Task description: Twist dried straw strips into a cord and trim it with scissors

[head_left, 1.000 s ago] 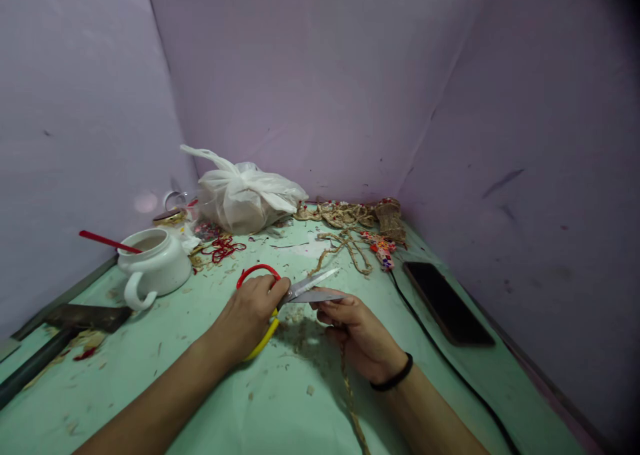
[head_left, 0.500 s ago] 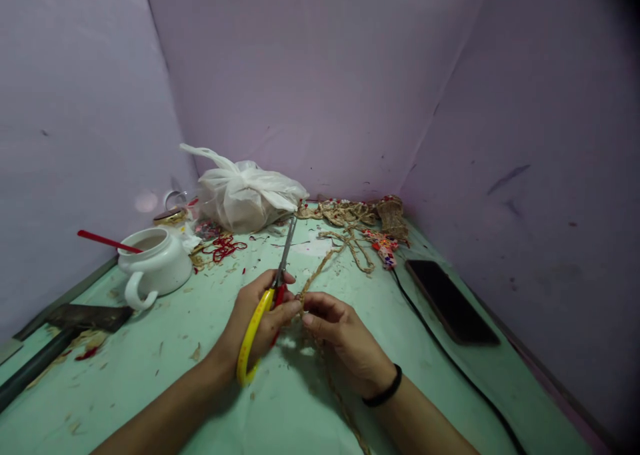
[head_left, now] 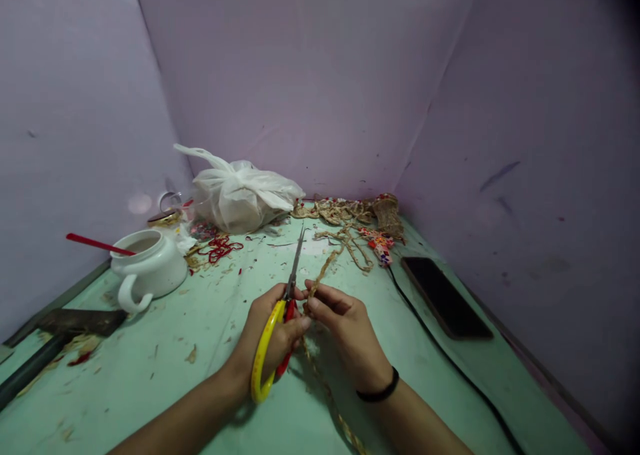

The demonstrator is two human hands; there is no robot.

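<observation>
My left hand is closed around a pair of scissors with yellow and red handles, its closed blades pointing away from me. The thumb and fingertips of that hand also meet close to a braided jute cord; whether they pinch it is hidden. A black band circles the wrist of my right hand, whose thumb and forefinger pinch the cord beside the left fingertips. From the pinch, one part of the cord runs forward to a loose loop on the table, and the other hangs down toward the front edge.
On the left stand a white mug with a red stick in it and a hammer-like tool. At the back lie a tied white plastic bag, braided jute pieces and a twine spool. A phone and black cable lie right.
The left hand with the scissors has shifted right and slightly toward me. My right fingertips have moved a little up along the cord, and the whole view has shifted slightly.
</observation>
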